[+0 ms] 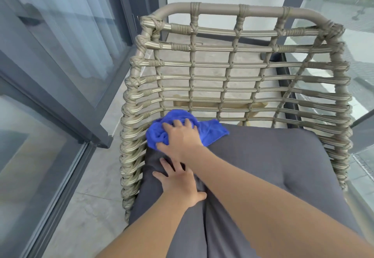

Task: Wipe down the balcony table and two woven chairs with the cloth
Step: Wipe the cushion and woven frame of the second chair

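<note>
Blue cloth (pixel 162 131) lies bunched at the seat cushion's (pixel 263 166) ten o'clock corner, gripped under the right hand (pixel 180 138); the left hand (pixel 178 183) presses flat on the cushion. One woven chair (pixel 232 63) appears in progress; the second chair and the tabletop are out of view.

A home balcony: sliding glass door (pixel 60 59) at left, glass railing (pixel 360 59) at right, woven chair (pixel 232 71) centre, tiled floor (pixel 89 207).
</note>
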